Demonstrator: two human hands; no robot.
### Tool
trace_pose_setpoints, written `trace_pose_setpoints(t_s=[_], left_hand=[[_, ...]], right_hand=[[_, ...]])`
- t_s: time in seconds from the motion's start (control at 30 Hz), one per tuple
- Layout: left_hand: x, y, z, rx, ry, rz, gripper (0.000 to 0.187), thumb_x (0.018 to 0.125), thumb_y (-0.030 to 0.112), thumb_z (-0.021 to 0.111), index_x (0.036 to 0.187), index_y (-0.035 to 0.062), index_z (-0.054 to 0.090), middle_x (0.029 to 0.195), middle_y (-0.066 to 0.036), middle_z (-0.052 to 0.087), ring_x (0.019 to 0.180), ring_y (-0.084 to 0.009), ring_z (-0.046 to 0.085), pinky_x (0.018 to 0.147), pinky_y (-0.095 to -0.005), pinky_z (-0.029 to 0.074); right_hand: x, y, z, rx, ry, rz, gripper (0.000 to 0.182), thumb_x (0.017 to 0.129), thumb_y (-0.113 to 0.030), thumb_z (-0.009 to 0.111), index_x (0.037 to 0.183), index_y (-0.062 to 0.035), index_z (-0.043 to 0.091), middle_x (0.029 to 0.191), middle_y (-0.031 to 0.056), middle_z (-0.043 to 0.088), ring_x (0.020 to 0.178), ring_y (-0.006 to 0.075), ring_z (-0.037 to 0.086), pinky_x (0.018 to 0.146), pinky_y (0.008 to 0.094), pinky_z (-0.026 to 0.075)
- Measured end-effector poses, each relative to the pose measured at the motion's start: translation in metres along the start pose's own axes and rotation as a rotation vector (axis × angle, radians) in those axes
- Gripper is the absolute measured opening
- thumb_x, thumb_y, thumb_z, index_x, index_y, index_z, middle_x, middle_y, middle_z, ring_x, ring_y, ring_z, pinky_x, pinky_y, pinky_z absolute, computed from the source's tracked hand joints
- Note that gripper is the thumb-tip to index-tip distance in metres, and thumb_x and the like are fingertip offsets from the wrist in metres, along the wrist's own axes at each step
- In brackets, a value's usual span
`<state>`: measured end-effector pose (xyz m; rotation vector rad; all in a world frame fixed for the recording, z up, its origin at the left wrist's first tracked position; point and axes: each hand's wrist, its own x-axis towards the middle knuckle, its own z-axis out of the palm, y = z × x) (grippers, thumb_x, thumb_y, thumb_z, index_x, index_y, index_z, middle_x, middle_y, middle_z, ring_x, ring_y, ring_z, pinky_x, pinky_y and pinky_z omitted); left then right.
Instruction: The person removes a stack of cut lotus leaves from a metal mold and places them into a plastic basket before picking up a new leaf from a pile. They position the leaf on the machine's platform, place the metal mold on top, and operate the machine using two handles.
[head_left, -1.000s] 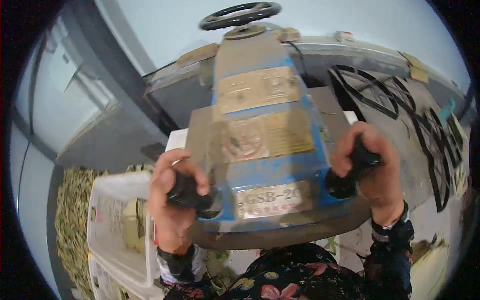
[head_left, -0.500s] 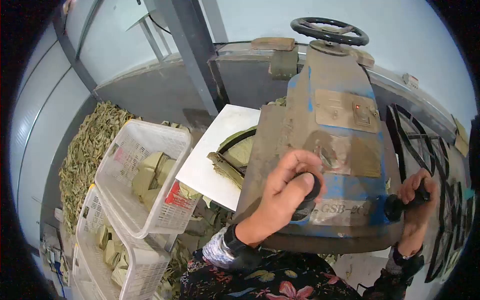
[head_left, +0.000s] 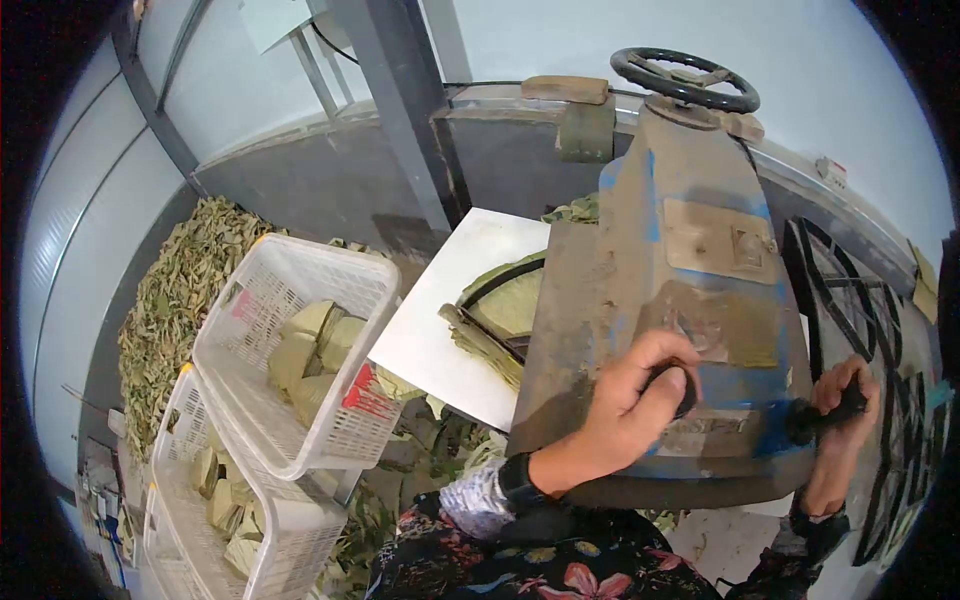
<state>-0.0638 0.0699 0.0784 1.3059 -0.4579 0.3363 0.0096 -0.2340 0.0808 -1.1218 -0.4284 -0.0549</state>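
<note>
My left hand (head_left: 640, 405) is closed round a black handle (head_left: 682, 393) on the front of a worn, blue-and-brown press arm (head_left: 650, 300). My right hand (head_left: 845, 410) grips a second black handle (head_left: 820, 415) at the arm's right front corner. To the left of the arm lies a white board (head_left: 430, 330), partly covered by it. On the board rests a stack of green leaves (head_left: 505, 305) with a curved black cutting die (head_left: 500, 278) on top. The right end of the stack and die is hidden under the arm.
Two white plastic baskets, an upper one (head_left: 385, 285) and a lower one (head_left: 290, 540), hold cut leaf pieces (head_left: 310, 350). Loose leaves (head_left: 190, 300) are heaped by the wall. A black handwheel (head_left: 686, 78) tops the press. Black metal frames (head_left: 850, 310) stand at the right.
The view has shifted, so most things appear further right. My left hand has moved slightly right, still on its handle. A small red light on the press panel no longer shows.
</note>
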Motion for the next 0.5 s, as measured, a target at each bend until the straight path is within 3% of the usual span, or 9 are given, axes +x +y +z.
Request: trace_pose_setpoints(t_s=[0.17, 0.3, 0.37, 0.4, 0.43, 0.47, 0.5], left_hand=[[0.006, 0.006, -0.023, 0.058, 0.017, 0.08, 0.017, 0.093, 0.014, 0.042, 0.1, 0.0007, 0.049, 0.08, -0.007, 0.059, 0.065, -0.0097, 0.053, 0.059, -0.0252, 0.045], [0.015, 0.026, -0.077, 0.005, 0.105, 0.064, 0.036, 0.092, 0.039, 0.048, 0.092, 0.0034, 0.049, 0.068, -0.011, 0.059, 0.054, -0.0169, 0.056, 0.05, -0.0279, 0.046], [0.023, 0.039, -0.104, 0.104, 0.27, 0.07, 0.042, 0.09, 0.047, 0.045, 0.09, 0.0052, 0.049, 0.062, -0.01, 0.055, 0.05, -0.0165, 0.053, 0.045, -0.0296, 0.045], [0.029, 0.038, -0.125, 0.097, 0.367, 0.069, 0.041, 0.09, 0.047, 0.044, 0.091, 0.0065, 0.05, 0.06, -0.009, 0.052, 0.05, -0.0168, 0.053, 0.045, -0.0297, 0.045], [0.034, 0.048, -0.139, 0.19, 0.449, 0.05, 0.043, 0.088, 0.049, 0.045, 0.097, 0.0073, 0.051, 0.062, -0.009, 0.054, 0.052, -0.0178, 0.054, 0.046, -0.03, 0.045], [0.039, 0.044, -0.168, 0.239, 0.476, 0.072, 0.05, 0.086, 0.054, 0.047, 0.104, 0.0072, 0.051, 0.067, -0.01, 0.056, 0.053, -0.0194, 0.054, 0.05, -0.0292, 0.045], [0.045, 0.038, -0.163, 0.222, 0.444, 0.059, 0.05, 0.086, 0.054, 0.047, 0.104, 0.0072, 0.051, 0.067, -0.01, 0.056, 0.053, -0.0194, 0.054, 0.05, -0.0292, 0.045]], right_hand=[[-0.007, -0.004, 0.038, -0.025, 0.153, -0.02, 0.027, 0.083, -0.033, 0.046, 0.076, -0.0073, 0.043, 0.055, 0.0031, 0.04, 0.046, 0.0145, 0.04, 0.044, 0.0261, 0.033], [-0.022, 0.008, 0.103, -0.006, 0.333, 0.007, 0.034, 0.082, -0.042, 0.052, 0.085, -0.0086, 0.048, 0.064, 0.0016, 0.045, 0.056, 0.0143, 0.045, 0.052, 0.0272, 0.037], [-0.029, 0.017, 0.136, -0.05, 0.16, 0.004, 0.038, 0.082, -0.044, 0.052, 0.093, -0.0081, 0.049, 0.074, 0.0041, 0.05, 0.063, 0.0146, 0.049, 0.059, 0.0285, 0.041], [-0.035, 0.027, 0.153, 0.061, 0.136, 0.031, 0.045, 0.082, -0.046, 0.057, 0.103, -0.0067, 0.047, 0.086, 0.0071, 0.054, 0.074, 0.0157, 0.054, 0.068, 0.0296, 0.046], [-0.037, 0.031, 0.165, -0.484, 0.138, 0.136, 0.061, 0.08, -0.05, 0.062, 0.118, -0.0067, 0.041, 0.098, 0.0102, 0.054, 0.088, 0.0184, 0.055, 0.081, 0.0327, 0.047], [-0.043, 0.034, 0.171, -0.423, -0.143, 0.04, 0.08, 0.076, -0.052, 0.066, 0.136, -0.0151, 0.026, 0.113, 0.0094, 0.048, 0.106, 0.0253, 0.053, 0.102, 0.0415, 0.034], [-0.047, 0.031, 0.167, -0.435, -0.106, 0.038, 0.08, 0.076, -0.052, 0.066, 0.136, -0.0151, 0.026, 0.113, 0.0094, 0.048, 0.106, 0.0253, 0.053, 0.102, 0.0415, 0.034]])
